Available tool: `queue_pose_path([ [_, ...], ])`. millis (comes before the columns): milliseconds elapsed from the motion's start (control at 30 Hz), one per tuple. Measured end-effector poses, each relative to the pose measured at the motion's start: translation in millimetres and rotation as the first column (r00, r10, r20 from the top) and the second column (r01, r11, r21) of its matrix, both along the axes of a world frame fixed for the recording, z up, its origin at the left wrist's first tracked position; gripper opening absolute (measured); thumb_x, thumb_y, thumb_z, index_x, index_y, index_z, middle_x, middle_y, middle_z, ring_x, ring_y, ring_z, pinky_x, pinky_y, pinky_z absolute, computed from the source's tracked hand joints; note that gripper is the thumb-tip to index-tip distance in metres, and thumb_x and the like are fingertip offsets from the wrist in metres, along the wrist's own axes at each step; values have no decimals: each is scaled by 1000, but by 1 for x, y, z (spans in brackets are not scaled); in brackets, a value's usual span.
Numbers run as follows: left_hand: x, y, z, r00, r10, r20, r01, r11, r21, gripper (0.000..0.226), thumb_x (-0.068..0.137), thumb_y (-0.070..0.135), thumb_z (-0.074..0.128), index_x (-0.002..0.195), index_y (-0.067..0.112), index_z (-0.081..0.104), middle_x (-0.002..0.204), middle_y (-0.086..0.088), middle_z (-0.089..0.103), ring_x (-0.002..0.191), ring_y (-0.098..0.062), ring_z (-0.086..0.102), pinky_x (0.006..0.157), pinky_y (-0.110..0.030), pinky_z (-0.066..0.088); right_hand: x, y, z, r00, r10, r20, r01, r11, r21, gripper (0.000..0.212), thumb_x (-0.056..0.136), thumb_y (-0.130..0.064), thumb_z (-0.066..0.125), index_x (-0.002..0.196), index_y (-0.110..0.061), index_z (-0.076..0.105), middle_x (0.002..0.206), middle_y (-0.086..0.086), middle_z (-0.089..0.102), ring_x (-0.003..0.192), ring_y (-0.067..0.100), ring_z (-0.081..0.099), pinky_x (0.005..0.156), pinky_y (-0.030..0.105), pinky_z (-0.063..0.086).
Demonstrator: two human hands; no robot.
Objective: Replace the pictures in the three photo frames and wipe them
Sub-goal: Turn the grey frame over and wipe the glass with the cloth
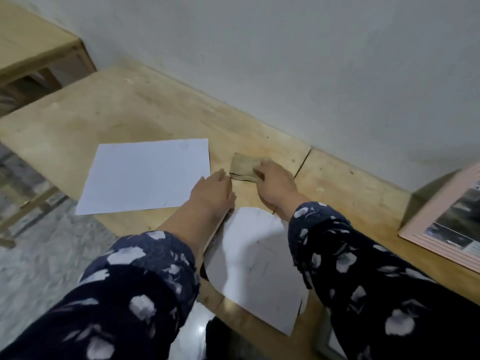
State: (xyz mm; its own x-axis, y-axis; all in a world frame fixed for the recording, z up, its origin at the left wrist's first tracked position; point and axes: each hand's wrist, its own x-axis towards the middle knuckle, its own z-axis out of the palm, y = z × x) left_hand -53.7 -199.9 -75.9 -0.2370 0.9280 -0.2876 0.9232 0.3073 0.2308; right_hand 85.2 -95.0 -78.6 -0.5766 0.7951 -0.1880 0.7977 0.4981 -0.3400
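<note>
Nearest lay a white sheet [255, 258] overhanging the worktop [109, 113] edge, liable to slide off if a patterned sleeve [335, 245] dragged it. The right hand [275, 184] pinched a folded cloth [245, 165]; the left hand [214, 189] rested flat, fingers straight. A pink photo frame [452, 224] lay well right, another sheet [145, 175] left.

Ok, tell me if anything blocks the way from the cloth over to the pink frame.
Nothing visible does. The right hand grips the cloth, and only bare tabletop lies between it and the pink frame at right.
</note>
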Motion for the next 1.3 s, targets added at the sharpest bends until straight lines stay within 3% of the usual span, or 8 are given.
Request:
queue_pose_path([
  [200,-13,8,-11,962,-177,-210,163,983,-83,48,101,35,25,141,12,39,154,-4,28,130,-23,43,114,-39,18,-31,21,-7,994,61,86,-54,995,-84,66,83,-31,54,145,-28,33,160,-1,12,148,21,6,119,49,3],
  [433,-18,12,-8,965,-190,-178,163,974,-157,54,101,39,19,148,15,32,160,-4,17,143,-16,27,118,-44,7,-39,21,-17,993,29,117,-55,971,233,30,91,-30,41,116,-20,54,121,2,51,111,27,46,90,41,35],
  [500,-15,14,-6,967,-187,-175,152,969,-194,57,101,42,17,148,14,31,161,-4,15,144,-16,23,118,-45,6,-35,17,-6,992,-103,-78,112,988,108,21,92,-26,40,99,-14,55,103,6,54,95,28,53,78,38,40],
  [600,-8,17,-1,968,-162,-192,108,959,-261,63,100,48,15,147,11,33,160,-6,16,146,-17,19,118,-49,3,-22,9,12,747,-511,-426,364,850,-381,14,90,-23,46,91,-10,53,84,7,57,74,25,58,62,32,48],
  [700,2,15,3,971,-100,-218,44,968,-249,69,98,53,13,151,9,22,161,-7,10,148,-21,8,116,-57,-4,2,3,25,378,-825,-420,286,536,-795,31,86,-21,48,116,-15,55,97,13,66,80,31,65,63,40,56],
  [800,37,3,10,963,-157,-218,127,981,-145,67,100,53,12,154,15,0,162,-2,-10,149,-21,-4,114,-59,-6,48,-9,37,216,-909,-357,185,397,-899,42,83,-27,51,118,-6,58,89,15,67,71,29,63,64,38,51],
  [1000,120,-37,-1,945,-313,-93,312,950,-23,69,98,57,8,154,18,-4,161,1,-15,148,-18,-13,114,-58,-11,136,-48,51,212,-876,-433,379,482,-790,26,96,-26,52,120,-16,58,108,9,67,95,28,64,87,44,54],
  [1300,211,-118,-26,868,-497,3,496,866,67,99,83,81,18,154,16,-6,161,2,-14,146,-12,-19,112,-57,-17,238,-118,40,549,-738,-393,706,661,-255,14,91,-20,57,95,-20,70,88,1,65,81,19,55,62,26,36],
])
